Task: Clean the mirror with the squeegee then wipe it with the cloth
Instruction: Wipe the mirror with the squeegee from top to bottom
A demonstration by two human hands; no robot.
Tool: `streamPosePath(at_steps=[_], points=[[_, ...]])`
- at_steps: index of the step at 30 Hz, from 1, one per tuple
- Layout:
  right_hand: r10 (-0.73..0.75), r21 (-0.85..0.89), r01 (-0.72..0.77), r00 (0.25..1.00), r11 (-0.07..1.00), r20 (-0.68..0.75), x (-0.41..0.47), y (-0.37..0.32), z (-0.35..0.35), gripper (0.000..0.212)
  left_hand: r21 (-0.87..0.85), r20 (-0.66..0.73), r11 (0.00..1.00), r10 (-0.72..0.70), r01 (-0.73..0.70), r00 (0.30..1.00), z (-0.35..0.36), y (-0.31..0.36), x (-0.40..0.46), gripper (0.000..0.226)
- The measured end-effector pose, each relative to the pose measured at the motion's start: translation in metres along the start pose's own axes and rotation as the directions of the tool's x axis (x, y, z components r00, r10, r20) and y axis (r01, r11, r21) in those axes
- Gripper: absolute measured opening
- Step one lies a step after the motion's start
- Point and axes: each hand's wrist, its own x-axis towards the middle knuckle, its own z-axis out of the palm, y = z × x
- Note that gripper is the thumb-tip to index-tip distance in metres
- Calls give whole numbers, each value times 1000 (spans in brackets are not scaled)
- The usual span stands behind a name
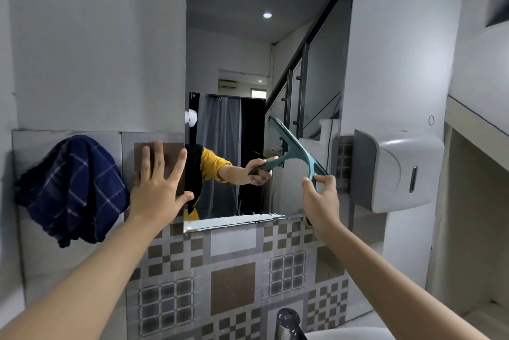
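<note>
Squeegee pass on the mirror [248,36]. You are pinching the squeegee [296,148] handle between the fingertips of your right hand [321,202], with the blade slanting up and left of them against the lower glass. Your left hand [158,188] is bracing flat beside the mirror's left edge, fingers [158,158] spread wide. The cloth [68,188] is hanging on the wall just left of those fingers, unused. Foam appears to be collecting below both hands along the bottom edge; a fuller grip would likely be keeping the blade flush.
</note>
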Motion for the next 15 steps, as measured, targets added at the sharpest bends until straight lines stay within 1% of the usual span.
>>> streamPosePath(at_steps=[3, 7, 11, 13, 15], points=[[66, 82, -67, 998, 994, 14, -15, -8, 21, 20, -11, -9, 1000, 3, -3, 1000, -1, 0, 0, 101], [102, 163, -103, 995, 981, 17, -36, -20, 47, 19, -2, -6, 1000, -15, 15, 1000, -3, 9, 0, 101], [104, 168, -107, 994, 980, 23, -56, -30, 68, 18, -32, 8, 999, -31, 31, 1000, 3, 16, -10, 94], [92, 178, -103, 993, 979, 67, -68, -32, 77, 17, -62, 24, 998, -6, 8, 1000, 7, 14, -16, 91], [53, 162, -69, 994, 984, 100, -81, -34, 85, 16, -86, 12, 996, 32, -31, 999, 9, 11, -24, 88]])
